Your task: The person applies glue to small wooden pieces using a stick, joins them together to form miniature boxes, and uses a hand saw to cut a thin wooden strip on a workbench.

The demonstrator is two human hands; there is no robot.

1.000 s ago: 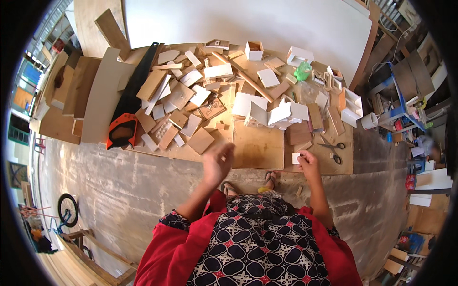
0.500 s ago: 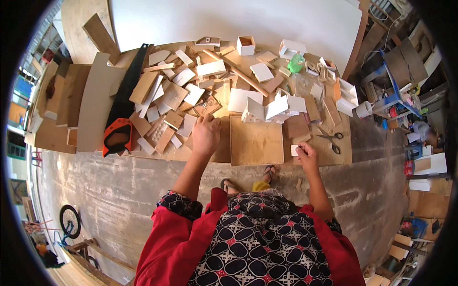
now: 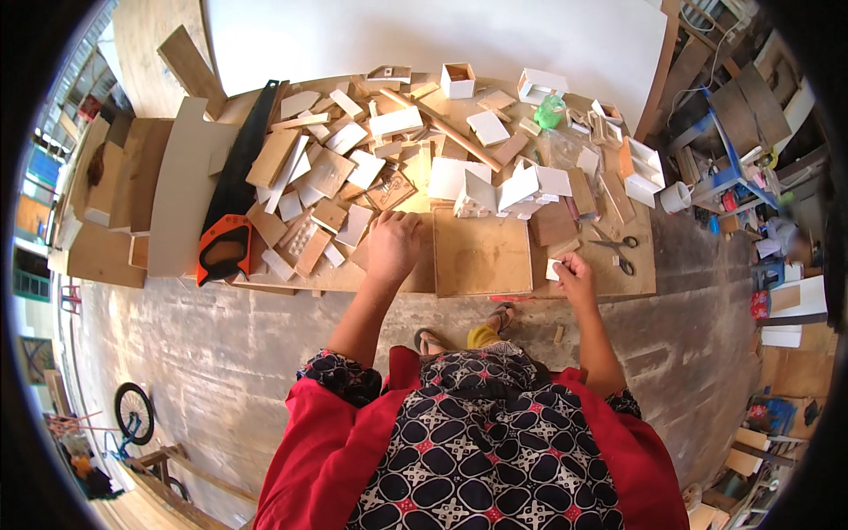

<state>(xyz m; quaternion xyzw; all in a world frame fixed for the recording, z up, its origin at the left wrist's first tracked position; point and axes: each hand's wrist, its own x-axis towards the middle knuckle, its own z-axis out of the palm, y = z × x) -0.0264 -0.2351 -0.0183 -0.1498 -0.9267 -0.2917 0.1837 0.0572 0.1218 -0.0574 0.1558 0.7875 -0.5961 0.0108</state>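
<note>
In my right hand (image 3: 576, 281), thumb and fingers pinch a small white square piece (image 3: 553, 270) at the table's front edge. Between my hands lies a shallow, square wooden tray (image 3: 482, 256) with a bare bottom. My left hand (image 3: 395, 247) is just left of it, back upward, fingers curled together and tips bent down. Whatever those fingers might hold is hidden beneath them. Behind the tray stands a white model (image 3: 502, 198) with angled panels. Black scissors (image 3: 616, 251) lie to the right of my right hand.
Wood offcuts (image 3: 329, 173) heap up on the left and middle of the table. A handsaw with an orange handle (image 3: 226, 249) lies at the left. A round wooden rod (image 3: 442, 129) crosses the pile. White boxes (image 3: 641, 173) and a green plastic item (image 3: 548, 111) are at the right.
The view has shifted slightly. My right hand has turned the white piece, and less of it shows beside the fingers. My left hand stays beside the tray, fingers still curled.
</note>
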